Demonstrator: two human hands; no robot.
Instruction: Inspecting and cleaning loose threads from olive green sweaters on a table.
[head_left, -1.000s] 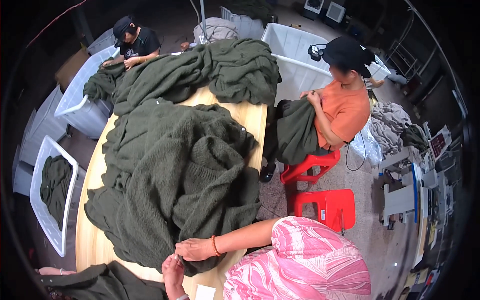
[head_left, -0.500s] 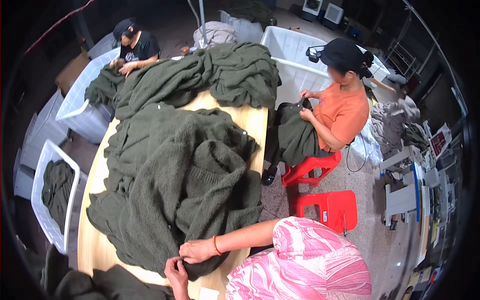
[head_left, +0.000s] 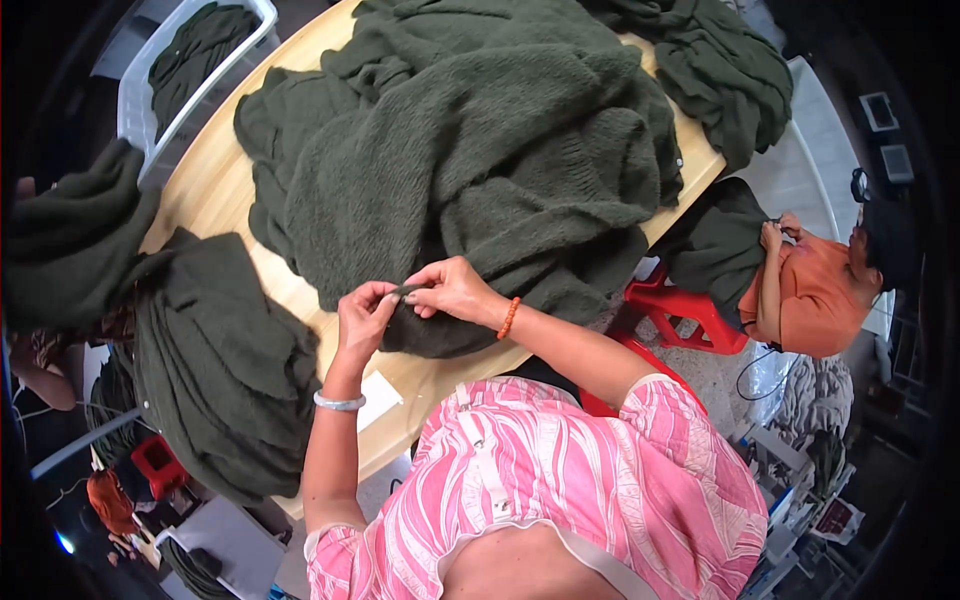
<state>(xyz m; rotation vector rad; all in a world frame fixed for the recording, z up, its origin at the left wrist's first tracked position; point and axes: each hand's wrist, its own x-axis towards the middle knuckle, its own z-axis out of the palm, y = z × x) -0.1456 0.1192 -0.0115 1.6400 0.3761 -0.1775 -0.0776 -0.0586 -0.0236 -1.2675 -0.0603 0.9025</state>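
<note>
A large dark green knitted garment [head_left: 400, 180] lies heaped in folds over the pale wooden table. At its near edge, my left hand [head_left: 362, 312] pinches a small fold of the knit between thumb and fingers. Close beside it, my right hand [head_left: 452, 290] grips the same edge, its fingertips almost touching the left ones. The fingers cover whatever small detail is between them. A pale bangle circles my left wrist, and an orange beaded bracelet circles my right.
More dark green knitwear [head_left: 220, 360] hangs over the table's left end, near another person's arm. A white bin [head_left: 200, 95] with green cloth stands beyond the left edge. At right, a person in orange [head_left: 815, 290] handles similar cloth beside a red stool [head_left: 685, 315]. A white card [head_left: 378, 400] lies on the table.
The view has swung and tilted down, so my hands and torso appear higher in it. Both hands stay at the garment's edge, fingertips now closer together and facing each other.
</note>
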